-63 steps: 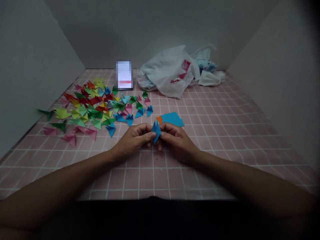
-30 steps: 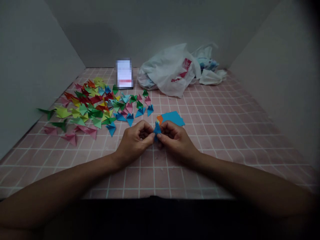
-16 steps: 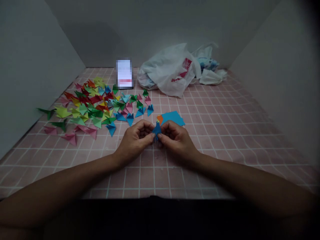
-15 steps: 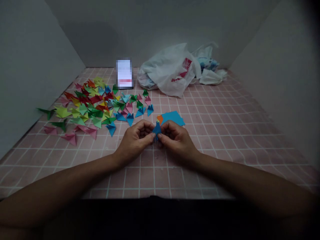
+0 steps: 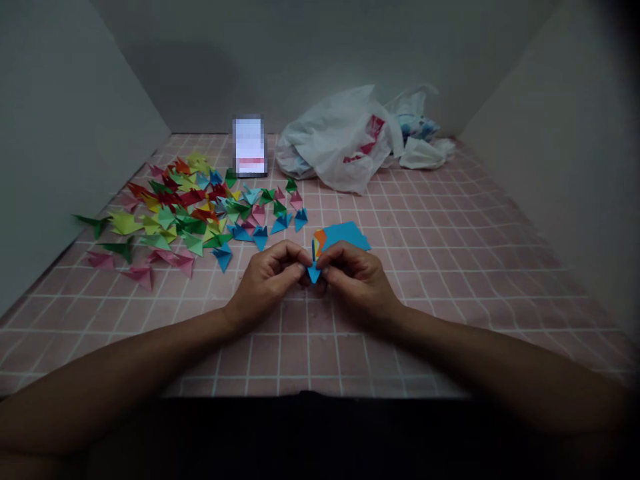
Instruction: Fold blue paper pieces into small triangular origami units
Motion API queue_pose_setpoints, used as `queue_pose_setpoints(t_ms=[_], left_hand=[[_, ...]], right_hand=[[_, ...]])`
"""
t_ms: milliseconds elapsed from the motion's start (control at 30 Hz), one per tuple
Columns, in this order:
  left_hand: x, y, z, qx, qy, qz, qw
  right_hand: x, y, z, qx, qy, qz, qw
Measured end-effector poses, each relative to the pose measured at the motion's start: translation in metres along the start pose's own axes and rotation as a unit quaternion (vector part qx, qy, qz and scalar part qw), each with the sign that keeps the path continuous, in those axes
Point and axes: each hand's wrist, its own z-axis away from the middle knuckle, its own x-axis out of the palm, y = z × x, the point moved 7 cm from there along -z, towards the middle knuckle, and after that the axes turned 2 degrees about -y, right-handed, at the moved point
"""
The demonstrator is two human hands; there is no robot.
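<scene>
A small piece of folded blue paper [image 5: 313,272] is held over the table between both hands, its lower end pointed and a thin strip standing up from it. My left hand [image 5: 275,273] pinches its left side with thumb and forefinger. On the right side my right hand [image 5: 357,280] pinches it in the same way, the other fingers curled in. Just behind the hands lie flat sheets of blue paper [image 5: 347,233], with an orange and yellow piece [image 5: 319,241] at their left edge. The fingertips hide part of the folded piece.
Many folded paper shapes [image 5: 193,223] in several colours spread over the left of the checked pink tablecloth [image 5: 425,267]. A lit phone [image 5: 249,147] stands at the back, beside a white plastic bag [image 5: 335,137] and crumpled wrapping [image 5: 425,152]. Grey walls enclose the sides and back.
The folded blue paper has turned between my fingers: its broad part now points down toward me, with a thin strip upward. Both hands have stayed almost in place.
</scene>
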Motion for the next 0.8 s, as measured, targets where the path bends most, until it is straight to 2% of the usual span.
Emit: queue_pose_setpoints(t_ms=[133,233,367,433,567,633,800], left_hand=[[0.0,-0.002,-0.001,-0.01,0.004,0.035,0.999],[-0.002,-0.001,-0.003,0.009,0.02,0.024,0.999],[-0.007,0.006,0.0,0.072,0.062,-0.049,0.994],[-0.007,0.012,0.003,0.113,0.066,-0.1,0.986],[-0.004,0.019,0.007,0.173,0.056,-0.168,0.969],[-0.004,0.016,0.006,0.167,0.054,-0.166,0.97],[-0.005,0.002,-0.002,0.095,0.025,-0.173,0.98]], right_hand=[[-0.002,-0.004,0.001,-0.029,0.005,0.046,0.999],[0.0,-0.004,0.002,-0.041,-0.003,0.068,0.997],[0.0,0.0,0.001,-0.02,-0.013,0.002,1.0],[0.001,0.002,0.0,0.003,-0.016,-0.022,1.0],[0.003,0.003,-0.001,0.023,-0.021,0.003,1.0],[0.002,0.003,-0.001,0.019,-0.011,0.014,1.0],[-0.001,0.003,-0.002,0.006,0.0,0.007,1.0]])
